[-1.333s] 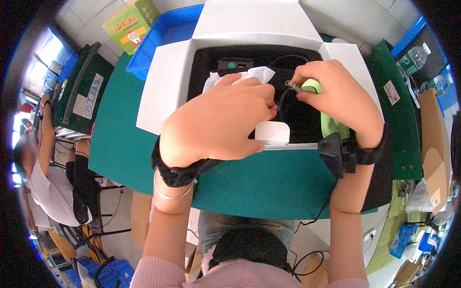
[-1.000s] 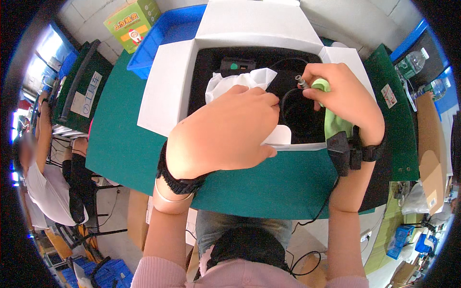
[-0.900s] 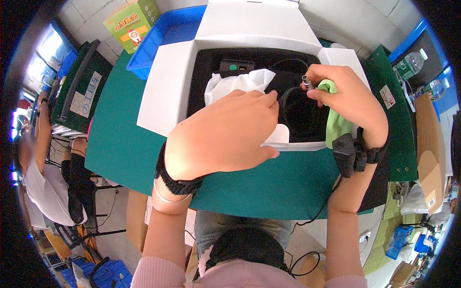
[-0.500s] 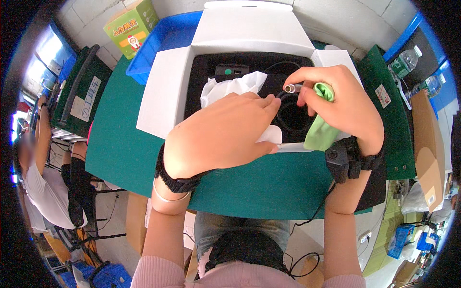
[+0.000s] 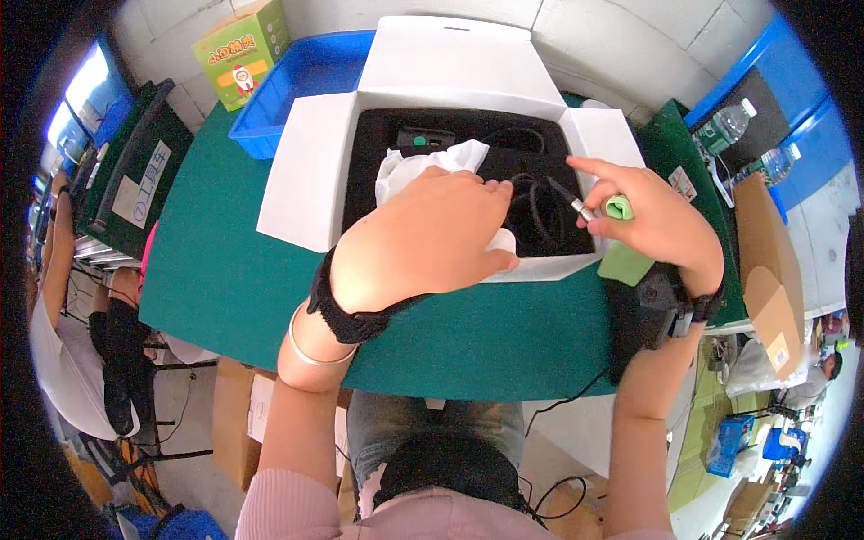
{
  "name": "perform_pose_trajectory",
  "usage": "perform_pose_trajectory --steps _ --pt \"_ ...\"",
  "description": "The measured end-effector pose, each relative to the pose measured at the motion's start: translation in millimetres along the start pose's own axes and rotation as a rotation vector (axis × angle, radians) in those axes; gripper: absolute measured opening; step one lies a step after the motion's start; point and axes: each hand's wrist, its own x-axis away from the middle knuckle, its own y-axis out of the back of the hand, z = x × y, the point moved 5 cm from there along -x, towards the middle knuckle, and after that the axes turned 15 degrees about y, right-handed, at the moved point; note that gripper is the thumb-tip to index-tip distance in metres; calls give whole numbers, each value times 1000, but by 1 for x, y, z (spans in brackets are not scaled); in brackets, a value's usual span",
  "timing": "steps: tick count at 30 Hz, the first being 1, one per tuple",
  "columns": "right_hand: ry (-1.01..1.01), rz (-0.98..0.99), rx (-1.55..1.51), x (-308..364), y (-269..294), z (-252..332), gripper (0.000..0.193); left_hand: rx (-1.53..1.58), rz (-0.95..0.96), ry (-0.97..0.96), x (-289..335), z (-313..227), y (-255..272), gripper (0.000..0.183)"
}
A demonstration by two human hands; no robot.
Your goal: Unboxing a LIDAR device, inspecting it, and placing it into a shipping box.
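Observation:
Over the front of an open white cardboard box lined with black foam, my left hand lies flat, palm down, fingers stretched and thumb apart. It rests on white wrapping, which hides what is under it. My right hand, at the box's right side, pinches the metal plug of a black cable, index finger raised. A green cloth is tucked in the same hand and hangs below it. The coiled cable lies in the foam. A small black device with a green dot sits at the back.
A blue bin stands behind the box on the green table, next to a green-and-yellow carton. Plastic bottles and a brown cardboard box are at the right. Another person sits at the left.
My right hand has drawn the plug slightly right and down, and its index finger has straightened. The plug's cable now stretches from the coil. My left hand stays on the white wrapping.

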Motion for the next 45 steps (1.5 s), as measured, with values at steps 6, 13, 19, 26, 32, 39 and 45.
perform_pose_trajectory --steps 6,13,19,26,32,39,45 --pt "44 186 136 1 -8 3 35 -92 12 58 -2 -2 -4 59" --pt "382 192 577 -9 -21 23 22 -52 121 110 -1 4 -2 59" --pt "604 362 915 -11 -33 10 22 -13 27 -26 6 -4 -3 63" --pt "254 -76 368 -12 -20 -14 19 45 131 -94 2 6 -5 64" --pt "9 -157 36 -15 -21 -14 29 60 176 -79 3 8 -2 68" --pt "125 33 148 -28 -46 -4 65 57 187 27 3 15 11 64" --pt "179 55 235 -27 -49 -1 64 29 140 20 7 10 4 57"
